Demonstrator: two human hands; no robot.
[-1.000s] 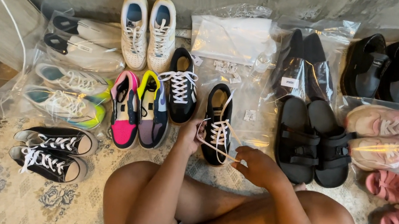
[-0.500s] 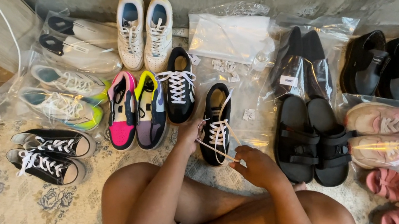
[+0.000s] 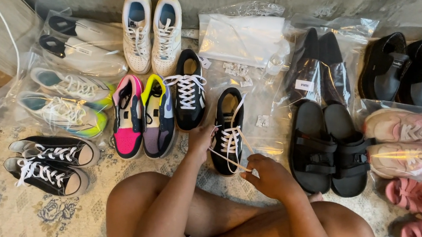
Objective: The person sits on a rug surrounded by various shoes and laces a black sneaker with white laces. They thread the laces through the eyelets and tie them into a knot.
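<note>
Black sneaker has white laces; at nine o'clock a pink-yellow pair; at three o'clock black sandals; floral cream rug.

right hand drawn slightly further right, white lace pulled tauter across black sneaker

Black sandals lie beside pink sneakers.

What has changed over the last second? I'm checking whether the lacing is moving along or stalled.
Very little. The right hand still pinches the white lace and has drawn it slightly further out to the side; the left hand still steadies the black sneaker at its side. The sneaker and the other shoes on the rug lie as before.
</note>
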